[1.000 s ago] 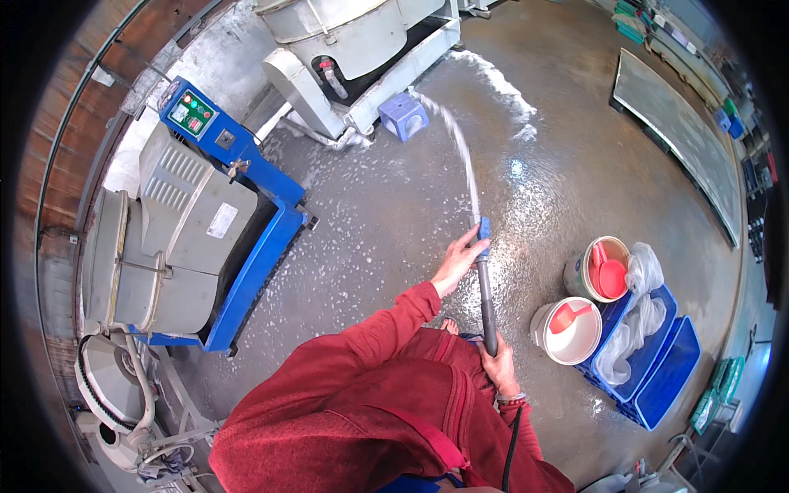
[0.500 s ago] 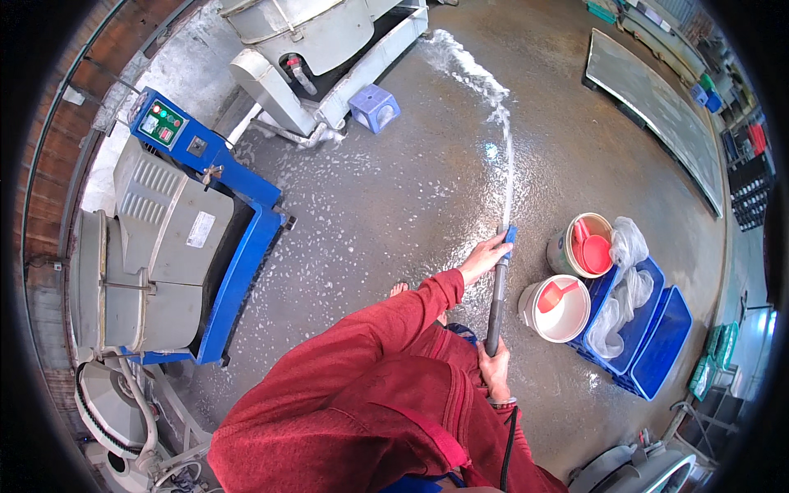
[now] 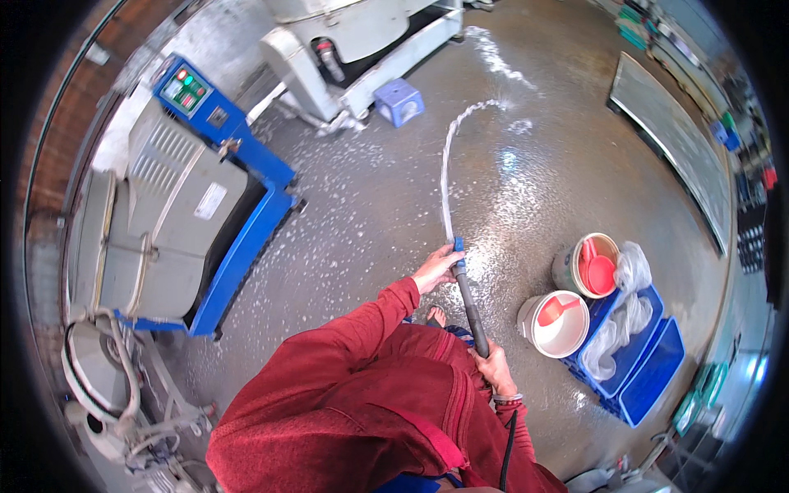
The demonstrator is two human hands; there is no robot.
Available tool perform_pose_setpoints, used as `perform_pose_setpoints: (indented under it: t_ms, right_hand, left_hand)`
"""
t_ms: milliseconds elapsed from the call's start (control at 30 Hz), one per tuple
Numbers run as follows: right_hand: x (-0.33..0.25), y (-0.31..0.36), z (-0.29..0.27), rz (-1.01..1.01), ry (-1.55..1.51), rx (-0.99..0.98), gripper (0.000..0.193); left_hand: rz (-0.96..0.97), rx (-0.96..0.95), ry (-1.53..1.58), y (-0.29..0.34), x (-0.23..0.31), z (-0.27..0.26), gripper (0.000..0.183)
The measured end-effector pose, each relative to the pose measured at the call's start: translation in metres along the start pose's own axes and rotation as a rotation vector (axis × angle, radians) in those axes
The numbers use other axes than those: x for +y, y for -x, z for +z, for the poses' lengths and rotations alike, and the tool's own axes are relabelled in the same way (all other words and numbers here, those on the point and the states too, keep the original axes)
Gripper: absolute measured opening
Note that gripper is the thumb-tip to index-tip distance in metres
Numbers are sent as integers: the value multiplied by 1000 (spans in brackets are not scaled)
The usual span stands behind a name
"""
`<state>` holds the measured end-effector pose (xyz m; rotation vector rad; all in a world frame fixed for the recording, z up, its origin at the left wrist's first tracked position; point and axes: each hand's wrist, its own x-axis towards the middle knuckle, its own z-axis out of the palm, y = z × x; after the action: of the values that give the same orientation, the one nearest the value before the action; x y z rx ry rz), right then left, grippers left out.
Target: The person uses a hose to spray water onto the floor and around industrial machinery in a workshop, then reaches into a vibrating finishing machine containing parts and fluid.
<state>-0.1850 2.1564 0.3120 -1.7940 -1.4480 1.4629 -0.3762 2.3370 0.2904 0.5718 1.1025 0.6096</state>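
A grey hose with a blue nozzle slants up and away from my body. My left hand closes its fingers and thumb around the front end, just behind the nozzle. Farther back, my right hand wraps round the hose near my waist. From the nozzle a white jet of water runs forward, bends right and lands on the wet concrete floor. Foam streaks and spots lie around the landing place and to the left.
A blue-framed machine with a lit control panel stands left. Beyond it are a big pale machine and a blue plastic stool. At right sit two white buckets with red scoops, blue crates with plastic bags, and a flat metal platform.
The hose's front end and my left hand have swung left. The jet, almost straight before, now curves and lands nearer. My right hand stays on the hose.
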Motion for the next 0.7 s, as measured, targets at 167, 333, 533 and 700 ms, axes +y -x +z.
perform_pose_setpoints:
  t_ms: [167,333,533,700]
  right_hand:
    - [3,-12,-1,-86,64,-158,32]
    - [-6,-10,-3,-85,-8,-214,21]
    - [-9,-5,-6,-99,-28,-171,19]
    - [-1,1,-8,-85,-36,-93,19]
  left_hand:
    - [113,162,63,11,-35,-24,49]
    - [219,253,27,28,-32,-20,53]
    - [220,209,-41,27,-26,-14,53]
    - [233,169,-124,25,-13,5,54]
